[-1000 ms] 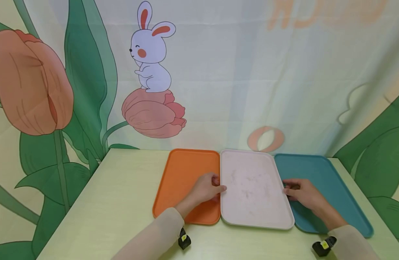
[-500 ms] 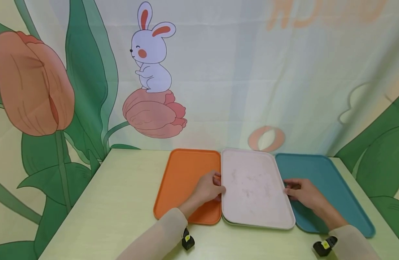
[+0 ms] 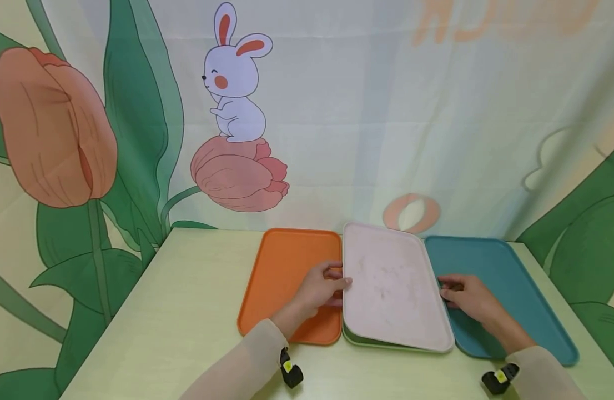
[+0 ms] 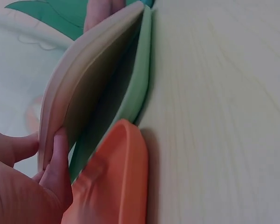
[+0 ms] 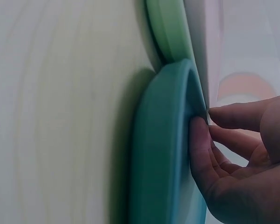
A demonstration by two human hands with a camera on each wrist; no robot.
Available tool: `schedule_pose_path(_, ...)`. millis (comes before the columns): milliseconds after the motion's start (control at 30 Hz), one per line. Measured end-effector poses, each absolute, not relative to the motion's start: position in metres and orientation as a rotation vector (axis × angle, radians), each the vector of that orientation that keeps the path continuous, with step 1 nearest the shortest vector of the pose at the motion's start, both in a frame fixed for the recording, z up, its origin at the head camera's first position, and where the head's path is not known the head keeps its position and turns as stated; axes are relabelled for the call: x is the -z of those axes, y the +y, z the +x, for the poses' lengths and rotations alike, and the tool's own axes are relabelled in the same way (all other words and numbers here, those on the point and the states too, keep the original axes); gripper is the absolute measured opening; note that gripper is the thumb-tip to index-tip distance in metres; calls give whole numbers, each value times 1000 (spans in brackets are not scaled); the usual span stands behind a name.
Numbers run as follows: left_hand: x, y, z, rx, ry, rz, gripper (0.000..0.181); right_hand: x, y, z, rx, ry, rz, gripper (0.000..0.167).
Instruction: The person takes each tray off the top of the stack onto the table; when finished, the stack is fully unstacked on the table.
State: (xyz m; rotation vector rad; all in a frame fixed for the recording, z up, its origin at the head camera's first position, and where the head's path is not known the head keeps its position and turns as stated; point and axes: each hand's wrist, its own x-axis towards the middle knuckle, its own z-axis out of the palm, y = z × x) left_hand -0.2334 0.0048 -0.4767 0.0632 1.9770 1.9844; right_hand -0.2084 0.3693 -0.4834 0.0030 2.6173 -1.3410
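Note:
A pale pink tray (image 3: 397, 283) lies tilted over a light green tray (image 3: 364, 340), its left side raised and its right side low. On the raised edge, my left hand (image 3: 319, 289) pinches the pink rim between thumb and fingers; the left wrist view shows the gap between pink tray and green tray (image 4: 137, 86). At the opposite edge my right hand (image 3: 464, 297) has thumb and fingertips on the pink tray's rim (image 5: 212, 56), above the teal tray (image 5: 153, 154). Whether those fingertips also hold the green rim cannot be seen clearly.
An orange tray (image 3: 272, 283) lies flat at the left, under my left hand. The teal tray (image 3: 507, 289) lies at the right, beneath my right hand. All rest on a pale wooden table (image 3: 152, 311); a printed curtain (image 3: 327, 111) hangs behind its far edge.
The pink tray's left side has risen with my left hand, uncovering the green tray below it. My right hand has stayed almost in place.

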Motion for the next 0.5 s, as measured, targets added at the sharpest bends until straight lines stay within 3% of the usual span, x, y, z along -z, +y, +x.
schedule_pose_path(500,467,-13,-237,-2077,1872,-2,50,485,367,-211,1318,2649,-8,50)
